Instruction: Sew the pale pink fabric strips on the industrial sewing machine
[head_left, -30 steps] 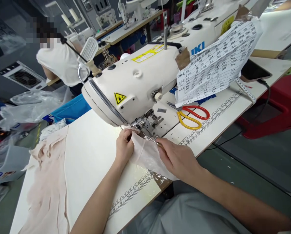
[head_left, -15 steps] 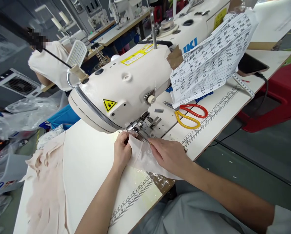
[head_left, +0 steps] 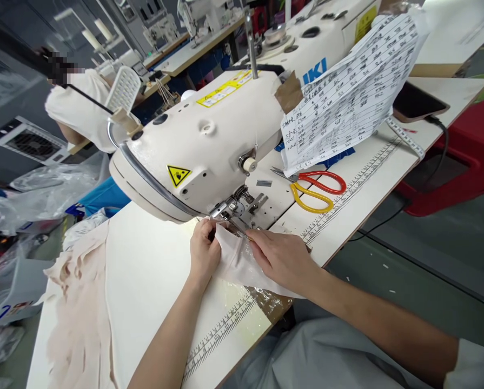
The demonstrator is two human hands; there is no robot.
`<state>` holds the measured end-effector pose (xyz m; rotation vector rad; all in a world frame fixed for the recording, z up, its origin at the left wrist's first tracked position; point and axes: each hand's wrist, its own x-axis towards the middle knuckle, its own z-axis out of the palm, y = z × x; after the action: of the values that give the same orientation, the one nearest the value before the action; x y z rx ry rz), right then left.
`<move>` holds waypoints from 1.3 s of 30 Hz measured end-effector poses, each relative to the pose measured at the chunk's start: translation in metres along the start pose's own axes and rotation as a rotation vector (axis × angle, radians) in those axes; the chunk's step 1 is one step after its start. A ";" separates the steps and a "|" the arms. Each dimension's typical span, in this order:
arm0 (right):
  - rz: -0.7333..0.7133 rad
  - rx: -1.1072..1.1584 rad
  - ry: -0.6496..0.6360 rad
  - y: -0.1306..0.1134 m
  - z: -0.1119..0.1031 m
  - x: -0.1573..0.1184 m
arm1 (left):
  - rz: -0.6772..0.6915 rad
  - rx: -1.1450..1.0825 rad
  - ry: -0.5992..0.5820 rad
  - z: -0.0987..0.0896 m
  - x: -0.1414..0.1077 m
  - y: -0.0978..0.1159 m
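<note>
The pale fabric pile [head_left: 81, 319] lies along the left edge of the white table [head_left: 148, 270], with bare tabletop between it and the left hand [head_left: 205, 246], whose fingers pinch the pale cloth [head_left: 242, 262] beside the sewing machine [head_left: 209, 140]. That cloth spreads from the needle area to the near edge, under the right hand [head_left: 280, 259], whose fingers are closed around a thin metal tool [head_left: 239, 224]. Scissors [head_left: 312, 189] lie beyond, inside the ruler-marked right edge.

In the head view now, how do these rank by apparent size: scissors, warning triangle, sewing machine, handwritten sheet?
Largest to smallest:
1. Sewing machine
2. Handwritten sheet
3. Scissors
4. Warning triangle
</note>
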<state>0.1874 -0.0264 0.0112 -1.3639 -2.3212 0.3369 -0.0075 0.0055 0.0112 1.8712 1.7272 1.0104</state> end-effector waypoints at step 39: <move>0.033 0.022 -0.035 -0.001 -0.002 0.002 | 0.035 0.107 0.053 0.000 0.003 -0.005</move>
<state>0.1862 -0.0250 0.0139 -1.3975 -2.3192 0.3978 -0.0107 0.0096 0.0083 1.9634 1.8174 1.0073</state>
